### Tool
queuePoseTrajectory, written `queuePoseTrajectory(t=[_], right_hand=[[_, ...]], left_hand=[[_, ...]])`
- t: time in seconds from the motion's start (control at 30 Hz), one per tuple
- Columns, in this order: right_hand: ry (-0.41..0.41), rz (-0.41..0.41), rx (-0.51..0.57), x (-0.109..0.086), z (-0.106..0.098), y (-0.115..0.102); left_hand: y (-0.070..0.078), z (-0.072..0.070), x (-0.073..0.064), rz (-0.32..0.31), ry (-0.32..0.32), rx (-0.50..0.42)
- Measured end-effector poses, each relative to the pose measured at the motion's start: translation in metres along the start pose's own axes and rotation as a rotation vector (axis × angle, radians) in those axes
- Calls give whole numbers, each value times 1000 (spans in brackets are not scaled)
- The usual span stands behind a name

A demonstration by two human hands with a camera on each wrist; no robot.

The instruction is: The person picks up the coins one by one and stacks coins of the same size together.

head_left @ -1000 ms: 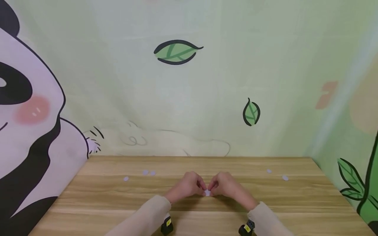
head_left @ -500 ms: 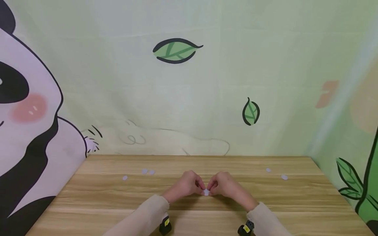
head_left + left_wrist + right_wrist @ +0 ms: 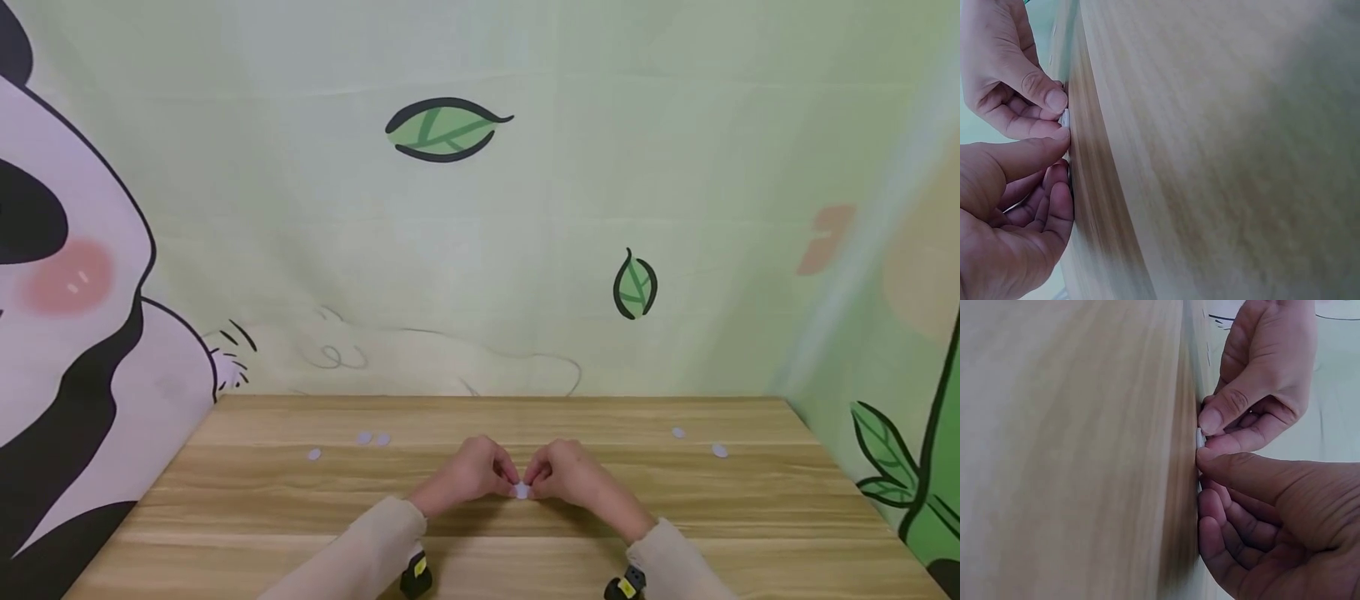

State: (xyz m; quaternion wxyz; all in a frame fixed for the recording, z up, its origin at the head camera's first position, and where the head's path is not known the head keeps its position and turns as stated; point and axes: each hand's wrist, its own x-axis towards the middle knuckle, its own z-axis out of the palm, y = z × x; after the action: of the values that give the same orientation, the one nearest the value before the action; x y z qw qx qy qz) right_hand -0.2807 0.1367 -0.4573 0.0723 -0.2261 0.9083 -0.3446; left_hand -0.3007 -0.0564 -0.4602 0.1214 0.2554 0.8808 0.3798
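Observation:
Between the fingertips of both hands is a small, thin white disc (image 3: 522, 491), low over the wooden table. My left hand (image 3: 477, 468) pinches its left side between thumb and fingers; my right hand (image 3: 564, 472) does the same on its right side. In the left wrist view the edge of the white disc (image 3: 1065, 119) shows between the two thumbs, close against the tabletop. The right wrist view shows the same white edge (image 3: 1200, 439), with most of the disc hidden behind the fingers.
On the table (image 3: 300, 517), three white discs lie at the back left, among them one disc (image 3: 314, 454) apart from a close pair (image 3: 373, 438). Two more discs, one of them nearer (image 3: 720, 451), lie at the back right. A printed cloth (image 3: 525, 208) hangs behind the table.
Both hands keep their pinch on the disc at nearly the same spot. The whole head view has shifted slightly, so everything appears a little further left.

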Motion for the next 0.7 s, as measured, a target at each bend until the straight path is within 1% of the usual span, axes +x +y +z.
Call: queuePoseTrajectory(t=[0.23, 0.4, 0.57, 0.7], right_hand=[[19, 0, -8, 0, 2, 0], [10, 15, 13, 0, 3, 0], [14, 27, 31, 0, 3, 2], [14, 16, 38, 0, 3, 3]], left_hand=[[-2, 0, -2, 39, 1, 18], [-3, 1, -7, 49, 32, 57], [-1, 1, -9, 63, 34, 46], [-1, 1, -7, 49, 24, 31]])
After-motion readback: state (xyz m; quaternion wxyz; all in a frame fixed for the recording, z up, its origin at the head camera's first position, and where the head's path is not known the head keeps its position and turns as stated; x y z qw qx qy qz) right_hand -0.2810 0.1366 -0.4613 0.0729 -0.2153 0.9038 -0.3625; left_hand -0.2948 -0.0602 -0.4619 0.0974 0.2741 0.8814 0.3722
